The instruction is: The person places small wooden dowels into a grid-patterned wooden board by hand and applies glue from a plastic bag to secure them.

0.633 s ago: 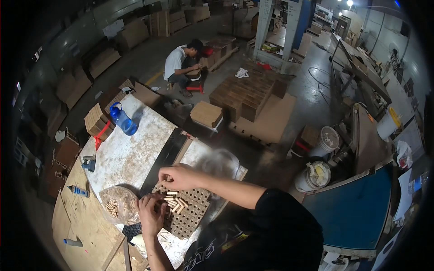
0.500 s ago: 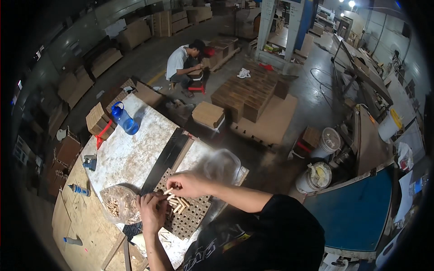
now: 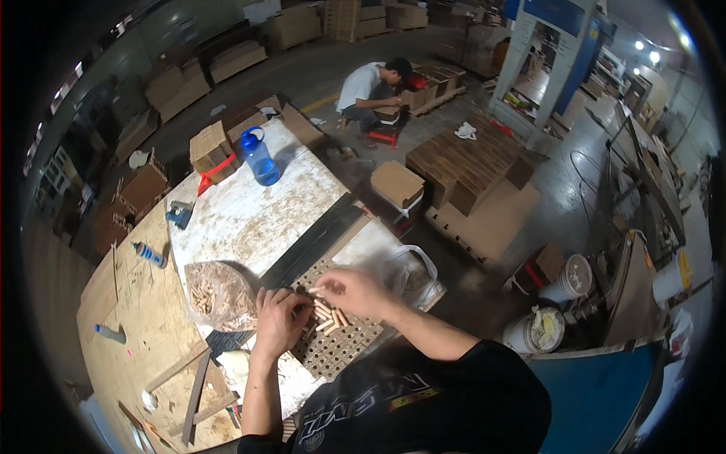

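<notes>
Wooden dowels [image 3: 330, 316] lie in a loose heap on a brown board full of round holes [image 3: 327, 353]. Over the heap's far side, my right hand [image 3: 354, 290] is closed, with a pale wooden dowel [image 3: 314, 290] pinched at its fingertips. My left hand [image 3: 280, 321] rests at the board's left side, fingers curled and bunched beside the heap; whatever is between them is hidden. To its left sits an open clear plastic bag [image 3: 219, 296] filled with more dowels.
A blue water bottle [image 3: 261, 157], a glue bottle [image 3: 150, 255] and a blue tool [image 3: 179, 215] stand on the worktable [image 3: 249, 216]. A crumpled clear plastic bag [image 3: 408, 266] lies at the right edge. Beyond, a person [image 3: 368, 97] crouches by stacked wood; buckets [image 3: 535, 330] stand right.
The whole view has swung, so the table and room sit farther right and higher. Both hands stay at the dowel heap, and a dowel now shows at my right fingertips.
</notes>
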`<state>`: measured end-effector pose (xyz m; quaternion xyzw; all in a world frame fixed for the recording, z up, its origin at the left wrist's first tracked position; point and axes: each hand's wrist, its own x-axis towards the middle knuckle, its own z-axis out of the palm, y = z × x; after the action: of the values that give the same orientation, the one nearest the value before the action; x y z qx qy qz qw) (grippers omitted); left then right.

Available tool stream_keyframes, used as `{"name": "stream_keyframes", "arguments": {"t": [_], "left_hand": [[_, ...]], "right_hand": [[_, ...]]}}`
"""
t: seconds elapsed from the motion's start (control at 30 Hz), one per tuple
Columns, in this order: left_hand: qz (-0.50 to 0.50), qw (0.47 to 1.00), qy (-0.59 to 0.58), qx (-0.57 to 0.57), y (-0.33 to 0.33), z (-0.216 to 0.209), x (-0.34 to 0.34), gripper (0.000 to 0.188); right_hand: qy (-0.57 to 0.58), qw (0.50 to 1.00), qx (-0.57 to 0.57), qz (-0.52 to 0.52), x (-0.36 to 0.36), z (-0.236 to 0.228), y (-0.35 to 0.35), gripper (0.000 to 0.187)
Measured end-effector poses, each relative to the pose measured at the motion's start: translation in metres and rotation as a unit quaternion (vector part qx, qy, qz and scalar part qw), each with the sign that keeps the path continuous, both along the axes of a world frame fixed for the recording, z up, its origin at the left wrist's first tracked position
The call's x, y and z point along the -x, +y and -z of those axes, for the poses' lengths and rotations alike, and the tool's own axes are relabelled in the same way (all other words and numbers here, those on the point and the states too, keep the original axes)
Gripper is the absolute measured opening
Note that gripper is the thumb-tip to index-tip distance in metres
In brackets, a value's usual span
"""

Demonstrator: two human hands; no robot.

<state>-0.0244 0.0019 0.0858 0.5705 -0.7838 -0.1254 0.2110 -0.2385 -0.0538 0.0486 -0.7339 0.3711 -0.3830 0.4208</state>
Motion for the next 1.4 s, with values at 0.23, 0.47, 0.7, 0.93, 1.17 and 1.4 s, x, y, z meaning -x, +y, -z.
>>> {"name": "stream_keyframes", "arguments": {"t": [0.23,0.47,0.7,0.93,1.17,1.4], "left_hand": [[-0.039,0.998,-0.028,0.032,0.011,0.004,0.007,0.015],[-0.045,0.997,-0.002,0.061,0.013,0.018,0.001,0.009],[-0.141,0.942,0.297,-0.060,0.011,0.003,-0.019,0.010],[-0.211,0.907,0.363,-0.041,0.028,0.005,-0.051,0.014],[-0.201,0.934,0.296,-0.027,0.022,0.011,-0.059,0.017],[-0.132,0.987,0.061,0.063,0.010,0.013,-0.056,0.009]], "right_hand": [[0.047,0.997,0.057,-0.030,-0.011,0.006,0.004,0.015],[-0.004,0.997,-0.069,-0.030,-0.010,-0.004,0.002,0.016],[-0.031,0.996,-0.080,0.000,0.003,0.007,-0.036,0.019],[0.012,0.997,-0.037,-0.061,-0.031,-0.007,-0.053,0.018],[0.152,0.965,0.142,-0.158,-0.054,-0.028,-0.060,0.011],[0.174,0.948,0.199,-0.176,-0.072,-0.025,-0.055,0.013]]}}
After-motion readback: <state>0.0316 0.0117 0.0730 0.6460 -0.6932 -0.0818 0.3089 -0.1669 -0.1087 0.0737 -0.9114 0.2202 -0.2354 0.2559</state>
